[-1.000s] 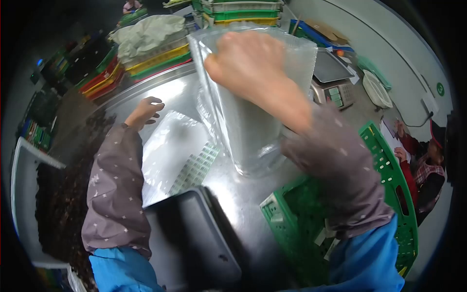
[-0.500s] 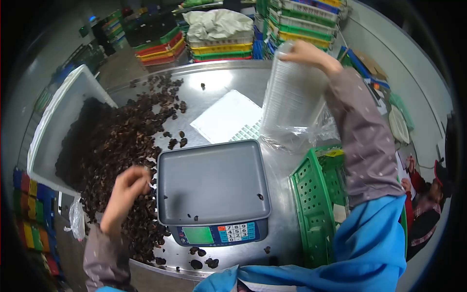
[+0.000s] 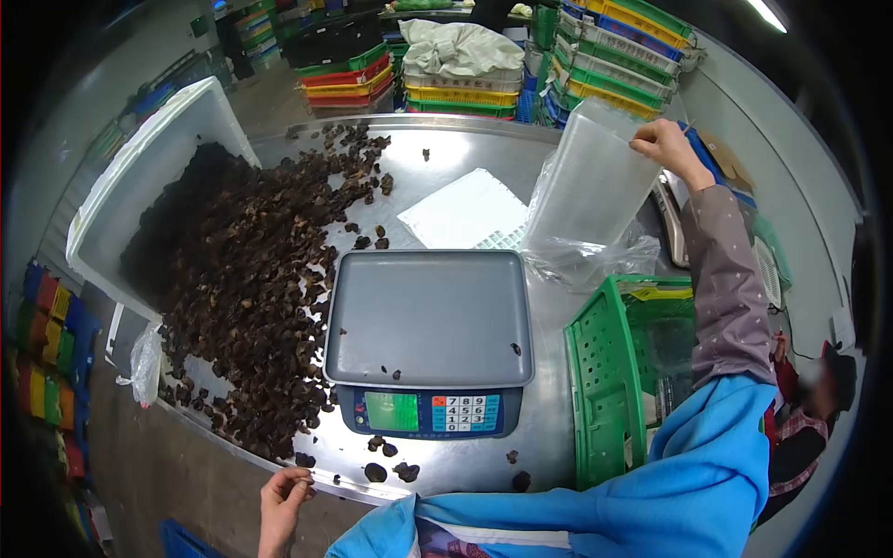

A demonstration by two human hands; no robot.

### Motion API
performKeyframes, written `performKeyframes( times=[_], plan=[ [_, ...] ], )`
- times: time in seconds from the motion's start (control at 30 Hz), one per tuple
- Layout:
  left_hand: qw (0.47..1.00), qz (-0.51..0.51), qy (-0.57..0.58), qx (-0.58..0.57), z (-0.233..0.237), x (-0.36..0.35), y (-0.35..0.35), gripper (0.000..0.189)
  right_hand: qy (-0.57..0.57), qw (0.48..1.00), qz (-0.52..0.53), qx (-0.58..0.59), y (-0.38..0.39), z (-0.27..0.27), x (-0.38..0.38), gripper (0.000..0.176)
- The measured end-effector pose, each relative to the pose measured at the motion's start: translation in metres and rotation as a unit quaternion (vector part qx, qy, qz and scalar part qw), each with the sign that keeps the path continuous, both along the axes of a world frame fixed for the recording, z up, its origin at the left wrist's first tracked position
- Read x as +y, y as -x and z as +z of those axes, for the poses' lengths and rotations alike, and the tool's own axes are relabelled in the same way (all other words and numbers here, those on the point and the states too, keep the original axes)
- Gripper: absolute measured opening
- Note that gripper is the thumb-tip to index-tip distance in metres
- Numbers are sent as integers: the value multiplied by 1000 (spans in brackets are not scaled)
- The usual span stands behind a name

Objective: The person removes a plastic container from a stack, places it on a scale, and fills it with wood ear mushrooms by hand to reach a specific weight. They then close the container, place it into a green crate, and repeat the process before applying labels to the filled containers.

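Observation:
My right hand (image 3: 672,152) pinches the upper right edge of a tall stack of clear plastic containers (image 3: 591,177), which stands in an opened clear bag (image 3: 595,260). My left hand (image 3: 284,507) is low, by the table's front edge, with thumb and fingers pressed together; what they hold, if anything, is too small to name. Between the hands sits a digital scale (image 3: 428,321) with a grey pan, bearing a few dark crumbs. Left of it spreads a heap of dark brown crinkled pieces (image 3: 251,288), resembling wood ear mushrooms, spilling from a tipped white foam box (image 3: 98,200).
A green crate (image 3: 595,372) with clear plastic inside stands right of the scale. White paper (image 3: 465,209) lies behind the scale on the metal table (image 3: 549,409). Stacked crates (image 3: 619,51) rise beyond the far edge. Another person (image 3: 809,409) is at the right.
My left hand has moved from beside the heap down to the table's front edge. My right hand has shifted from the stack's top to its right edge. The camera view has also shifted.

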State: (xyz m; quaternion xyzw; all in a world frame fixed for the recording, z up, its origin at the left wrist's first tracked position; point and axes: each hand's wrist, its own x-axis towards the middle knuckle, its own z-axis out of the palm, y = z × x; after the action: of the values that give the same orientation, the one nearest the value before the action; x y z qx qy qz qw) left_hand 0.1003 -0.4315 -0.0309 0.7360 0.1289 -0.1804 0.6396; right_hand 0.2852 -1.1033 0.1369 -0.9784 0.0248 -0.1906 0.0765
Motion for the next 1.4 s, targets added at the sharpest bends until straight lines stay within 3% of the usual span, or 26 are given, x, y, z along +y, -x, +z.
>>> performKeyframes(
  times=[0.23, 0.3, 0.33, 0.4, 0.5, 0.57, 0.63, 0.7, 0.73, 0.77, 0.83, 0.9, 0.93, 1.03, 1.13, 1.2, 1.23, 1.3, 1.33, 1.4],
  plan=[
    [999, 33, 9, 32, -25, 10, 23, 15, -49, 999, -9, 4, 2, -3, -26, 23],
    [989, -65, 18, 128, -47, 29, 25, 58, -79, 997, -3, 6, -1, -4, -27, 23],
    [989, -65, 19, 130, -45, 22, 25, 58, -108, 993, -22, 38, 0, 1, -24, 24],
    [999, 6, 21, 44, -37, -1, 24, 16, -139, 987, -44, 75, 2, 3, -26, 26],
    [999, 6, -3, 47, -34, -14, 24, 16, -20, 997, -20, 76, -10, -5, -38, 28],
    [998, -19, -28, 53, -26, -21, 24, 18, 173, 981, -80, 26, -27, -30, -59, 24],
    [999, -28, -19, 42, -36, -18, 33, 18, 114, 993, -38, -6, -35, -42, -79, 24],
    [998, -26, -31, 40, -43, -17, 42, 17, 45, 989, -45, 134, -47, -30, -112, 27],
    [998, -32, -31, 41, -47, -14, 47, 18, 27, 999, 37, 17, -48, -43, -134, 18],
    [999, -5, 5, 51, -45, -16, 52, 19, 127, 991, -44, 11, -75, -55, -214, 40],
    [998, 15, 33, 44, -48, -15, 61, 20, 260, 935, 32, -240, -89, -53, -232, 30],
    [999, 13, 10, 47, -54, -9, 67, 20, 429, 868, -183, -168, -32, -10, -41, 23],
    [999, -9, -5, 52, -57, -6, 69, 21, 422, 873, -172, -173, -26, -9, -16, 23],
    [998, -17, -13, 57, -67, 2, 69, 21, 431, 848, -129, -279, -27, -4, 21, 22],
    [998, -29, -21, 55, -73, 10, 60, 20, 328, 864, 2, -382, -21, 13, 57, 22],
    [998, -46, -23, 48, -77, 17, 51, 20, 293, 925, 30, -241, -12, 9, 98, 18],
    [997, -54, -35, 42, -78, 21, 45, 20, 296, 925, 25, -237, -7, -13, 118, 18],
    [996, -71, -44, 36, -84, 33, 32, 19, 38, 951, 259, -167, 13, -80, 166, 13],
    [996, -65, -52, 22, -90, 40, 24, 20, 17, 976, 210, -63, 44, -92, 225, 16],
    [996, -66, -53, 11, -97, 55, 5, 21, 46, 962, 268, -24, 77, -129, 287, 22]
  ],
)
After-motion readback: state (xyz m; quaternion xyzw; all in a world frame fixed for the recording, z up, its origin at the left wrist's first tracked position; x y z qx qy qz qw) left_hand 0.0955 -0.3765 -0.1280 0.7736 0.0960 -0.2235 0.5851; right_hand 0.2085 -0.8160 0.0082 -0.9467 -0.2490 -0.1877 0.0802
